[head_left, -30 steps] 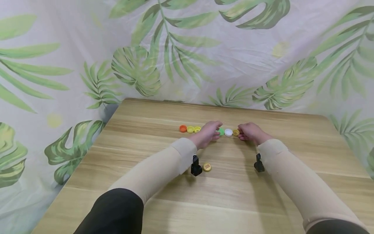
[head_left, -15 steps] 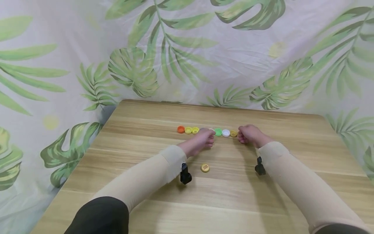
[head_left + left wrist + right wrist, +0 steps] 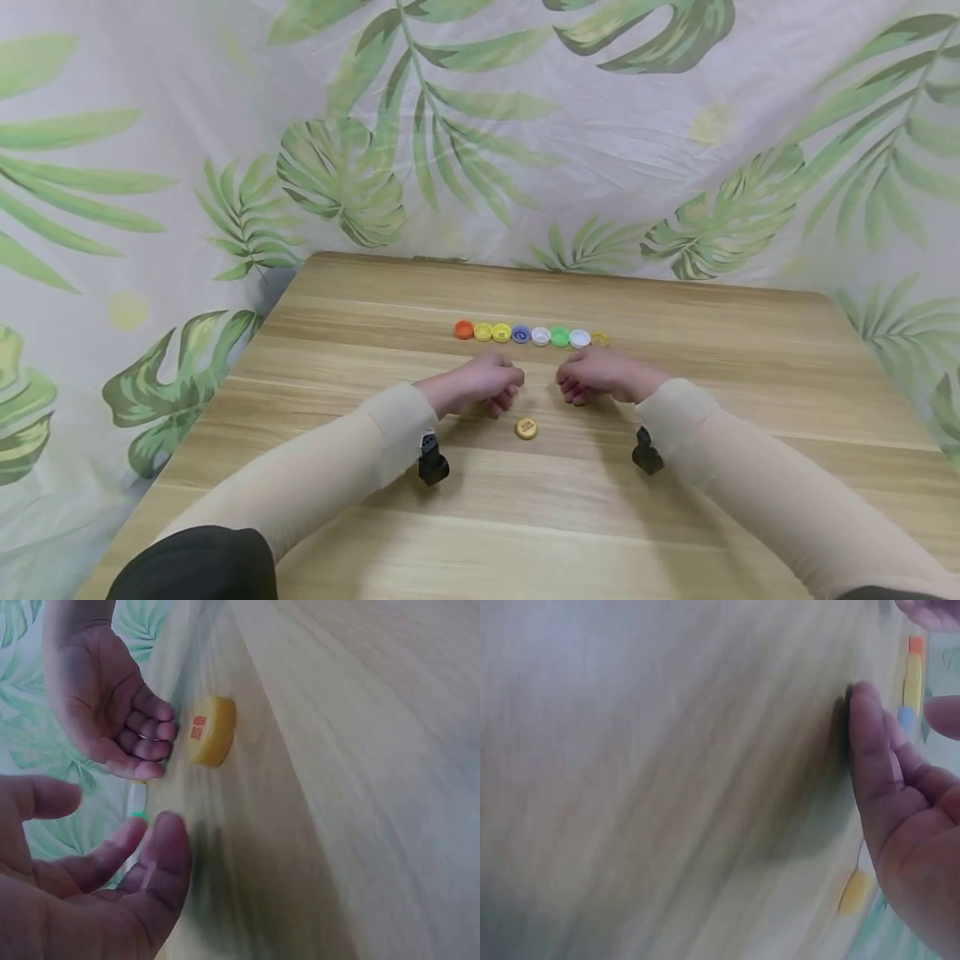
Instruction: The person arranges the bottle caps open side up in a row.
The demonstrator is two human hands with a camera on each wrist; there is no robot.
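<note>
A row of bottle caps lies across the table: an orange-red cap (image 3: 464, 330) at the left end, two yellow ones, a blue cap (image 3: 521, 334), a white cap (image 3: 541, 337), a green cap (image 3: 559, 337), another white cap (image 3: 580, 338) and a yellow-gold cap (image 3: 599, 339), partly covered by the right hand. Nearer the person sits a single yellow cap (image 3: 214, 731) with red print on top. My left hand (image 3: 480, 382) hovers left of it, fingers loosely bent and holding nothing. Just in front of the row, my right hand (image 3: 606, 373) is also empty, its fingers relaxed.
The wooden table (image 3: 375, 292) ends at a back edge against a leaf-patterned cloth (image 3: 480, 150). Small black cameras hang at both wrists, the left camera (image 3: 432, 460) low over the tabletop.
Both hands have drawn back from the row toward the person. The left hand no longer covers the blue and white caps, and the right hand has shifted left. The single cap stays put.
</note>
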